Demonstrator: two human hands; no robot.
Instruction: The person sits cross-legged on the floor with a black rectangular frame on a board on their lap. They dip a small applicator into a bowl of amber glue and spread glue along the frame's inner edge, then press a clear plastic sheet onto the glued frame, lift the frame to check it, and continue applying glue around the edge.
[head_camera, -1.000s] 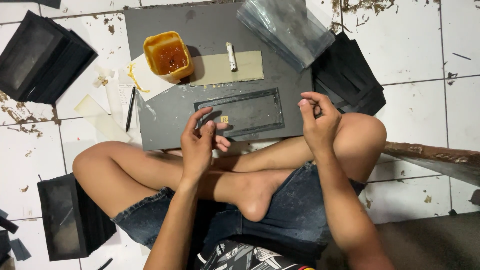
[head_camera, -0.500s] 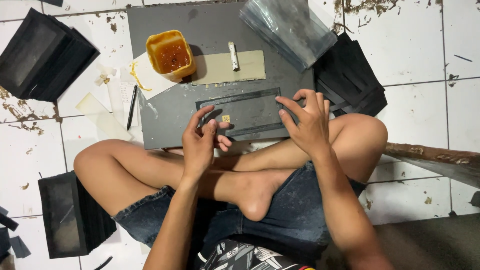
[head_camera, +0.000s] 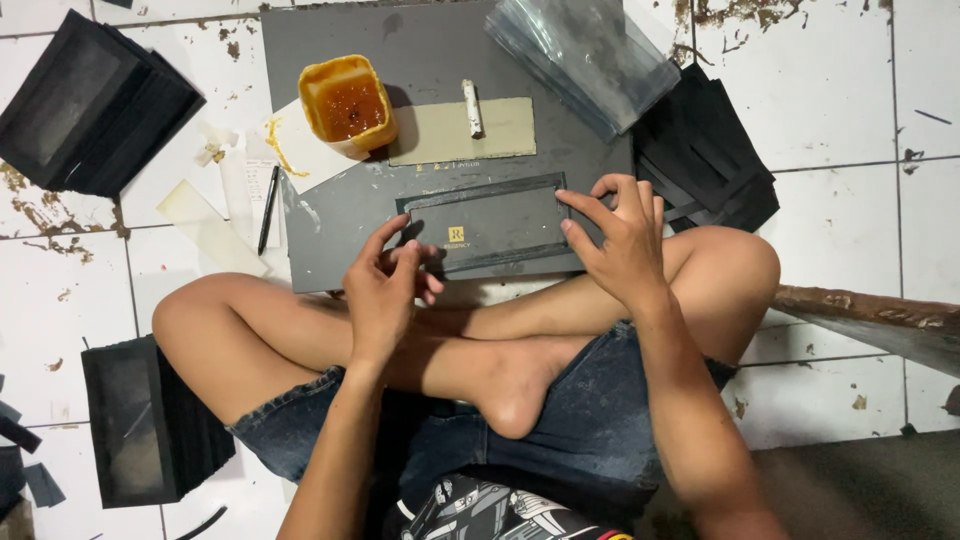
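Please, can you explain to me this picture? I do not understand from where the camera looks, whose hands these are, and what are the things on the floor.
The camera sits on a person's head and looks straight down, so you see that person's own crossed legs and two bare hands, with no machine. The person sits on a white tiled floor. In front of the knees lies a large grey board. On it rests a flat dark rectangular piece with a small gold mark. The left hand touches its left end, and the right hand presses fingertips on its right end. Neither hand lifts it. Further back on the board stand an orange tub of brownish paste, a tan card with a small white stick, and clear plastic sleeves. Stacks of black pieces lie around on the tiles, and a black pen lies left of the board.
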